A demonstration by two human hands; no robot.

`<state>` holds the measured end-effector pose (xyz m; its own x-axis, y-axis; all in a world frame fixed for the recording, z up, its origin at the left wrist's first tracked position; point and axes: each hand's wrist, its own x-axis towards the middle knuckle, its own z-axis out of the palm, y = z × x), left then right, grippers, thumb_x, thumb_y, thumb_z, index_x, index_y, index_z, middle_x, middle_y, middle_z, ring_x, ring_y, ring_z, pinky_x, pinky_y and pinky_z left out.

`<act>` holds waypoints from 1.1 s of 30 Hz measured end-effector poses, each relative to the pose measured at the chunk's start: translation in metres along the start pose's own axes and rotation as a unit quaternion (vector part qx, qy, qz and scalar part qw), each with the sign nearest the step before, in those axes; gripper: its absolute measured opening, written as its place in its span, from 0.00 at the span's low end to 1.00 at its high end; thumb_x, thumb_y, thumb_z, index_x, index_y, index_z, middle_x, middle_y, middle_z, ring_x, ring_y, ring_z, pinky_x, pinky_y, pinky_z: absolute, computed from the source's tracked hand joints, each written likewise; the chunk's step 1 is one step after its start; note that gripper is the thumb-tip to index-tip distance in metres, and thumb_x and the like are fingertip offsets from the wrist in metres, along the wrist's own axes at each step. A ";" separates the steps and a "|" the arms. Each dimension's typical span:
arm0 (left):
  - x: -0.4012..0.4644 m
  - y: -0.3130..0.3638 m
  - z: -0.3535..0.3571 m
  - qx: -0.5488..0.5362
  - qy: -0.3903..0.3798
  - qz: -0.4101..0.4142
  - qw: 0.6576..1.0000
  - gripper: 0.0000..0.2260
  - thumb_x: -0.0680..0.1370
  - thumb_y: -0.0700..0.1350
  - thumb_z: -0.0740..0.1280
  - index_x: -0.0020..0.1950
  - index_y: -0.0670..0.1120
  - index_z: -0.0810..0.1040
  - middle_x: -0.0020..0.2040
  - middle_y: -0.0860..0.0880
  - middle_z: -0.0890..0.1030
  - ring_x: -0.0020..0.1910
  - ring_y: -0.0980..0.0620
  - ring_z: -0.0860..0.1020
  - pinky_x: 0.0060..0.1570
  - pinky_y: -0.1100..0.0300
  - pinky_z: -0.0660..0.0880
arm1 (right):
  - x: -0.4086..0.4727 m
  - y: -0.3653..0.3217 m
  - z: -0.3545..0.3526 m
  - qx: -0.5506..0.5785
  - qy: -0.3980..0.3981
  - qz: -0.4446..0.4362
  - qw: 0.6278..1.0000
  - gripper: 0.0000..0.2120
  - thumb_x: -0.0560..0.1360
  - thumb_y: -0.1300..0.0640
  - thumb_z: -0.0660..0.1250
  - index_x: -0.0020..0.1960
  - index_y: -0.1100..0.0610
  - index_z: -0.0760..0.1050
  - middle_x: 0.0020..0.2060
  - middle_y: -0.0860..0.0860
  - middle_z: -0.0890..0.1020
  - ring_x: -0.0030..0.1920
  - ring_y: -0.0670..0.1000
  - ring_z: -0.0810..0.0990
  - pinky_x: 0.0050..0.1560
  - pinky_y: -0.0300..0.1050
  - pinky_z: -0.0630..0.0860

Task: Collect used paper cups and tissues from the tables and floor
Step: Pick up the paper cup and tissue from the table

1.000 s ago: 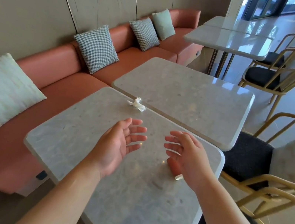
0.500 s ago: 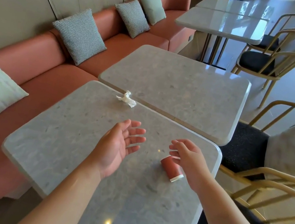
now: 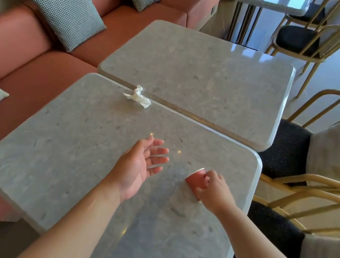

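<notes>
Red paper cup (image 3: pixel 194 180) gripped by right hand (image 3: pixel 216 191) | left hand (image 3: pixel 138 166) spread

Grey stone table (image 3: pixel 65 156): tissue (image 3: pixel 138 97), cup (image 3: pixel 195 180)

A single head-worn camera looks steeply forward and down from close above the near table (image 3: pixel 69 157), its far edge abutting a second table (image 3: pixel 196 70).

The scene is brightly lit by daylight from the upper right, where glare is thrown on the far table (image 3: pixel 256 53). Straight edges are bowed by wide-angle distortion, and slight motion blur is seen throughout.
</notes>
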<state>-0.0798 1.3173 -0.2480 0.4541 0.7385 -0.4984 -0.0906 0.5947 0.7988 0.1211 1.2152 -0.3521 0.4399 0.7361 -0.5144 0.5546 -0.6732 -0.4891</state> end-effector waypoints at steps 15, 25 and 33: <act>-0.002 0.006 -0.016 0.003 0.015 0.000 1.000 0.14 0.81 0.55 0.60 0.56 0.48 0.80 0.49 0.48 0.86 0.45 0.53 0.84 0.48 0.55 0.74 | -0.003 -0.024 0.011 0.088 0.031 -0.027 0.995 0.21 0.66 0.46 0.72 0.55 0.48 0.68 0.47 0.47 0.78 0.44 0.49 0.79 0.41 0.46 0.76; -0.043 0.026 -0.009 0.014 0.040 0.053 0.998 0.12 0.83 0.51 0.61 0.58 0.47 0.79 0.48 0.48 0.86 0.45 0.53 0.84 0.47 0.56 0.76 | -0.060 -0.098 -0.038 0.296 0.037 -0.161 0.941 0.25 0.65 0.48 0.75 0.60 0.45 0.71 0.48 0.42 0.81 0.42 0.40 0.82 0.40 0.35 0.77; -0.081 0.038 -0.012 0.037 0.044 0.129 0.990 0.23 0.68 0.55 0.74 0.61 0.49 0.78 0.54 0.47 0.86 0.53 0.51 0.84 0.52 0.53 0.76 | -0.106 -0.138 -0.048 0.397 -0.027 -0.234 0.887 0.28 0.61 0.46 0.75 0.61 0.46 0.74 0.52 0.49 0.83 0.47 0.48 0.86 0.49 0.45 0.82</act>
<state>-0.1303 1.2839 -0.1811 0.3451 0.8895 -0.2995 -0.1275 0.3606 0.9240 0.0318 1.2336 -0.1963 0.2473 0.9577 -0.1473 -0.0135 -0.1486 -0.9888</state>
